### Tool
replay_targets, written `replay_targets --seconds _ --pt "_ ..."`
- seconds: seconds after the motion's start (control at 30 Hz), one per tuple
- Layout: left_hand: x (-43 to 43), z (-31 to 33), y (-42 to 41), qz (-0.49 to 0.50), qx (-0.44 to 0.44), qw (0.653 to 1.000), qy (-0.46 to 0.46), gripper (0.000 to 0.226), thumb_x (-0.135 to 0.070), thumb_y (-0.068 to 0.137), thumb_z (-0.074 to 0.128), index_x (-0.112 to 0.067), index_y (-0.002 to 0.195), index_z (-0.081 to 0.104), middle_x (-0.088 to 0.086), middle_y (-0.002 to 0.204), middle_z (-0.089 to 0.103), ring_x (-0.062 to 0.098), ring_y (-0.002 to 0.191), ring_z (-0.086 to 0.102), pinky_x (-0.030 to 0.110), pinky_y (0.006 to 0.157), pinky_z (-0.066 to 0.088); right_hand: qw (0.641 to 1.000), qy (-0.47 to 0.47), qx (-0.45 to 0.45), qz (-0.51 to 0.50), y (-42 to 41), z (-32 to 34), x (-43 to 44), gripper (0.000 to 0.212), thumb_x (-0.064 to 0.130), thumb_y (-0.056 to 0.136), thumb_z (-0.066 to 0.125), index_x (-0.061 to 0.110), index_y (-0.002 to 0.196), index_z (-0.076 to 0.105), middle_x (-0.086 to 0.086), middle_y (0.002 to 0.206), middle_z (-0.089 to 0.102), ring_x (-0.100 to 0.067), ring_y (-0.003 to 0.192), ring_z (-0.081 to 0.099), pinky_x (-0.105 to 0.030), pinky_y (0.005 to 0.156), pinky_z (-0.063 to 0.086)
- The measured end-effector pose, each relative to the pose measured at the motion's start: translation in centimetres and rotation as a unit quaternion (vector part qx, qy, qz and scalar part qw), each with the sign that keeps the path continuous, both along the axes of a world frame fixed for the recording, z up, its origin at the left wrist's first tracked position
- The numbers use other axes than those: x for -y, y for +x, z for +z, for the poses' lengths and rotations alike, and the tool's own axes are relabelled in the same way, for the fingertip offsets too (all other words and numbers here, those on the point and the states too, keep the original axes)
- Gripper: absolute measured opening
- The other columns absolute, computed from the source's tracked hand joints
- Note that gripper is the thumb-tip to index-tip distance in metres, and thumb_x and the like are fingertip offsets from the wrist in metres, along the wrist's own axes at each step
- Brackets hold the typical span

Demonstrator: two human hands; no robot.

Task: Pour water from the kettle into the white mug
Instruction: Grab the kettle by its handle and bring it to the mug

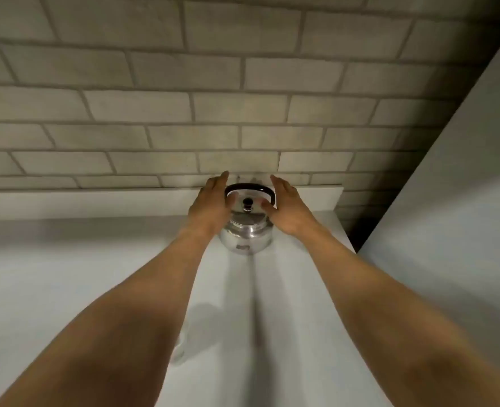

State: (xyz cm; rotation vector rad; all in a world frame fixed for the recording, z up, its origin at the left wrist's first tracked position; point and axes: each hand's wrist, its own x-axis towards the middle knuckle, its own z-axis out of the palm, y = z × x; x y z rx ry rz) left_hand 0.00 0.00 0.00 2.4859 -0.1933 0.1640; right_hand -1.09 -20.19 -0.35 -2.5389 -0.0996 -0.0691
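A shiny metal kettle (247, 235) with a black arched handle and a black lid knob stands on the white counter (66, 274), close to the back ledge. My left hand (210, 205) is at the kettle's left side and my right hand (287, 208) at its right side. Both have their fingers stretched out and grip nothing. I cannot tell whether either palm touches the kettle. A white rounded shape, which looks like the white mug (181, 349), peeks out beside my left forearm and is mostly hidden by it.
A low white ledge (96, 201) runs along the back under a grey brick-tiled wall (242, 113). The counter ends at the right near a dark gap (357, 230), beyond which a tall white panel (448, 201) rises.
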Motion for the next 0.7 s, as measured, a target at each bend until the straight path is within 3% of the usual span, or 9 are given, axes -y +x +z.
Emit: replay_targets --seconds 0.17,0.3,0.4,0.53,0.6,0.7 --pt "0.7 -1.7 2.6 -0.018 -0.03 0.999 0.003 0.055 -0.025 0.109 0.046 -0.023 0.161 0.026 0.011 0.168 0.023 0.031 0.151 0.031 0.044 0.12 0.031 0.998 0.006 -0.006 0.069 2.9 -0.7 -0.3 0.067 0.04 0.106 0.051 0.017 0.163 0.025 -0.01 0.164 0.039 -0.03 0.149 0.038 -0.04 0.119 0.033" --pt "0.1 -2.2 3.2 -0.042 -0.002 0.999 0.027 0.042 -0.023 0.11 0.043 -0.019 0.152 0.044 0.012 0.149 0.052 0.032 0.133 0.053 0.043 0.107 0.044 0.994 0.037 0.002 0.102 4.1 -0.5 -0.8 0.041 0.042 0.105 0.048 0.025 0.141 0.057 -0.002 0.13 0.065 -0.023 0.119 0.062 -0.039 0.099 0.05" --pt "-0.3 -2.1 3.4 -0.057 0.014 0.998 0.03 0.031 -0.025 0.109 0.044 -0.021 0.137 0.057 0.008 0.12 0.069 0.029 0.107 0.065 0.035 0.082 0.048 0.991 0.045 -0.002 0.125 4.7 -0.2 -0.9 0.036 0.04 0.107 0.045 0.02 0.132 0.064 -0.001 0.117 0.069 -0.021 0.109 0.064 -0.041 0.096 0.052" --pt "-0.8 -1.3 2.9 -0.077 0.02 0.995 0.053 0.029 -0.026 0.109 0.044 -0.016 0.132 0.06 0.007 0.106 0.067 0.031 0.098 0.064 0.035 0.076 0.045 0.988 0.078 -0.002 0.134 4.6 0.0 -0.4 0.029 0.037 0.106 0.049 0.023 0.122 0.068 0.007 0.102 0.07 -0.011 0.096 0.065 -0.029 0.084 0.051" --pt "-0.8 -0.3 2.1 -0.08 0.018 0.996 0.043 0.026 -0.027 0.109 0.044 -0.017 0.127 0.061 0.002 0.096 0.062 0.028 0.09 0.063 0.032 0.071 0.041 0.989 0.084 0.018 0.118 4.1 0.4 -0.2 0.022 0.042 0.103 0.052 0.03 0.11 0.068 0.018 0.09 0.068 0.002 0.085 0.064 -0.018 0.073 0.046" --pt "-0.8 1.1 0.6 -0.084 0.025 0.996 0.029 0.025 -0.028 0.109 0.045 -0.017 0.125 0.061 0.001 0.09 0.058 0.026 0.082 0.059 0.032 0.068 0.04 0.987 0.094 0.061 0.111 2.8 1.8 -0.3 0.024 0.052 0.097 0.059 0.031 0.099 0.071 0.018 0.078 0.07 0.005 0.076 0.065 -0.011 0.064 0.044"
